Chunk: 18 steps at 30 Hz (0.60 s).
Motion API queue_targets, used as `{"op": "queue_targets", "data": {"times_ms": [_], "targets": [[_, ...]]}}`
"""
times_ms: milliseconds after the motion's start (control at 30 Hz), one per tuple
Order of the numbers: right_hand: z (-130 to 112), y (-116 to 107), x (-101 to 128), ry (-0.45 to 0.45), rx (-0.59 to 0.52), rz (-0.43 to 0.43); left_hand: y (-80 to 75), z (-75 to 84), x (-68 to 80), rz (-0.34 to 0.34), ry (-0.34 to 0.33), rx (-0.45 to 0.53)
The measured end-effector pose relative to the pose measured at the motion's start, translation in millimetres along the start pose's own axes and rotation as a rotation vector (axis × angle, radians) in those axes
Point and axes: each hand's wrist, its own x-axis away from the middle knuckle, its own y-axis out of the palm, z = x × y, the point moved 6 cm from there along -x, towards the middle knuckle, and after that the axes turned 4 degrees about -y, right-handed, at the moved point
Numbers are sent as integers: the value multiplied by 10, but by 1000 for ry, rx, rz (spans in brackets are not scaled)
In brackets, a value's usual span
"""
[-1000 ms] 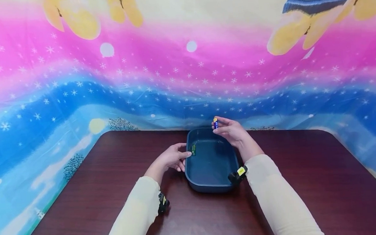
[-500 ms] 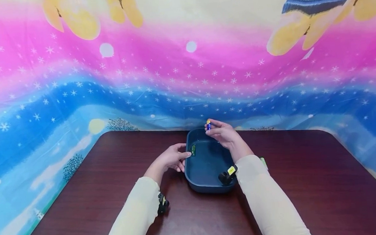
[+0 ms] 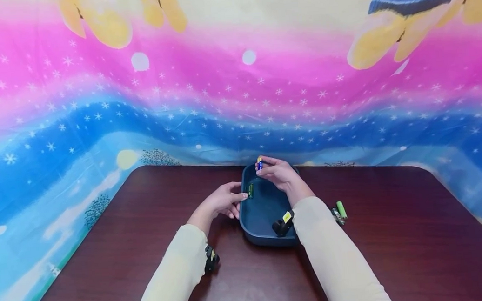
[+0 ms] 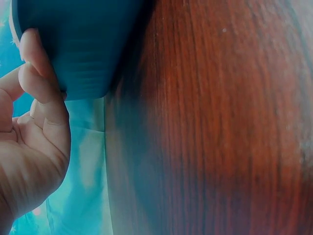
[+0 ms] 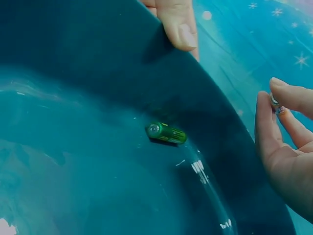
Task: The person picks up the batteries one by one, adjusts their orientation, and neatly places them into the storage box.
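A dark blue-green plastic basin (image 3: pixel 262 214) stands on the table. My left hand (image 3: pixel 221 202) grips its left rim, thumb over the edge and fingers outside against the wall. Above the basin's far end, my right hand (image 3: pixel 279 175) pinches a small blue and yellow battery (image 3: pixel 259 164), held upright between thumb and fingers. In the right wrist view only one end of that battery (image 5: pixel 277 104) shows among the fingertips. A green battery (image 5: pixel 167 134) lies inside the basin by the wall, close to the left thumb.
On the brown table (image 3: pixel 398 233), right of the basin and partly behind the right sleeve, lie a light green battery (image 3: pixel 341 209) and other small cylinders (image 3: pixel 336 216). A colourful printed cloth (image 3: pixel 203 97) hangs behind the table. Each wrist bears a small black camera.
My right hand has moved left over the basin with the blue and yellow battery. Its sleeve has uncovered the batteries on the right. The left hand stays at the rim.
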Motion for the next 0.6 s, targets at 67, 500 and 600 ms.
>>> {"op": "queue_targets", "data": {"times_ms": [67, 500, 600], "targets": [[32, -14, -13, 7, 32, 12, 4, -1, -2, 1, -7, 1], [171, -88, -61, 93, 151, 52, -6, 4, 2, -5, -7, 16], [219, -99, -60, 124, 186, 36, -3, -2, -2, -11, -12, 23]]}}
